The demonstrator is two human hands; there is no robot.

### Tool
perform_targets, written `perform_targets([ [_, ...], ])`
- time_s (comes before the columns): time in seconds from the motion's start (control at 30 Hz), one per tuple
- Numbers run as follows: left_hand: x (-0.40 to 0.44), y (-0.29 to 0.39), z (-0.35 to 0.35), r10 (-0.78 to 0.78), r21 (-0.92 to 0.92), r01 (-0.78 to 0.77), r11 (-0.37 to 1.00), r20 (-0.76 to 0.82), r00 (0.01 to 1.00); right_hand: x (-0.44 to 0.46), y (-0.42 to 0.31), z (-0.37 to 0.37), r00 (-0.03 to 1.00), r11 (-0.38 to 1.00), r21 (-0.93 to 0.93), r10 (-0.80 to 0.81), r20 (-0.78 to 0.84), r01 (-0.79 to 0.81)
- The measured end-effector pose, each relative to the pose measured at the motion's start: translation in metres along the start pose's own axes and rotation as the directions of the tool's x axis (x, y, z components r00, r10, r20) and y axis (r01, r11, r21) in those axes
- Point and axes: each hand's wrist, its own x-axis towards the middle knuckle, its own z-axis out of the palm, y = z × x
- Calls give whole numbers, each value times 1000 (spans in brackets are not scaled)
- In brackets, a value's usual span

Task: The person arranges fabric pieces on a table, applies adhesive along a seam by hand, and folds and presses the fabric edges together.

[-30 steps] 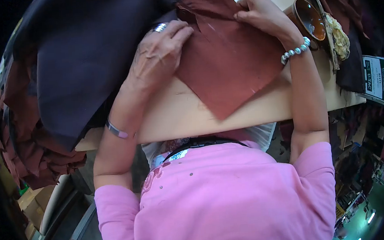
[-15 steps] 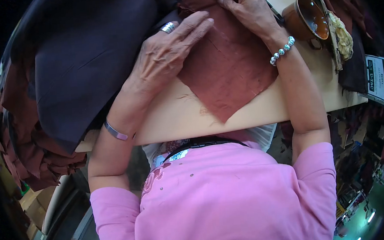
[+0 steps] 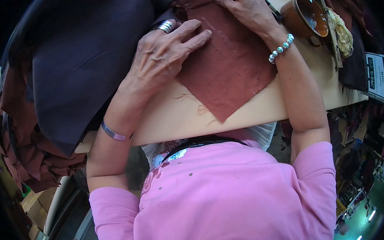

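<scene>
A reddish-brown piece of cloth lies on the pale tabletop, its pointed corner toward me and its edges frayed. My right hand is closed on the cloth's far part, with the thumb on top and the other fingers curled and partly out of frame. On the cloth's left side rests my left hand, thumb and forefinger stretched over it and slightly apart. The other fingers of this hand bend toward a large dark cloth on the left. Loose threads lie by the cloth's near edge.
To the right, a brown glazed cup is tilted beside a crumpled yellowish wad. A dark pen-like object lies near my right wrist. Reddish-brown cloth pieces hang in layers at the left. The table edge runs before my waist.
My left hand has shifted slightly left and down, its fingers more bent and parted. The right hand has moved slightly left, still on the cloth. The cloth stays nearly in place.
</scene>
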Motion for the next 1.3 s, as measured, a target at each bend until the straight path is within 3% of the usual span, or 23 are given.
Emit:
perform_targets([
  [0.07,0,2,-5,-38,-36,42,998,90,995,-1,0,0,1000,1000,-5,28,4,-28],
  [0.2,5,2,8,-209,2,209,978,-30,977,-2,6,2,997,997,-28,-69,-46,67],
  [0.4,3,4,10,-215,43,217,975,-37,976,-3,-2,-4,999,999,-31,-29,-23,29],
  [0.47,2,3,5,-166,5,166,986,15,986,0,4,1,993,992,-78,-104,-49,100],
  [0.53,1,1,4,-111,-31,112,993,11,994,0,4,0,999,999,-21,-42,-19,41],
  [0.63,-5,-2,0,-115,-223,99,970,-60,991,1,6,0,999,998,-34,-47,-6,47],
  [0.67,-3,-1,-6,-189,-332,131,934,-147,971,2,3,-1,998,997,-53,-62,-5,62],
  [0.77,-4,-6,-12,-321,-336,249,908,-179,930,2,-13,-13,990,991,-134,7,141,12],
  [0.87,-7,-11,0,-253,-304,211,929,-107,962,4,3,-13,980,996,44,-83,179,77],
  [0.97,-8,-7,5,-183,-227,150,962,-129,975,4,1,-11,992,984,-159,-64,106,80],
  [1.07,-8,-8,8,-131,-173,100,980,-175,976,10,-27,-9,974,975,-104,207,87,-198],
  [1.17,-9,-6,8,-165,-210,132,969,-145,976,10,-6,8,999,997,-82,-10,-44,6],
  [1.27,-9,-6,9,-163,-219,132,967,-135,977,10,8,17,955,958,-176,-256,-149,229],
  [1.3,-9,-7,9,-161,-214,131,968,-134,978,10,4,15,989,989,-108,-114,-92,103],
])
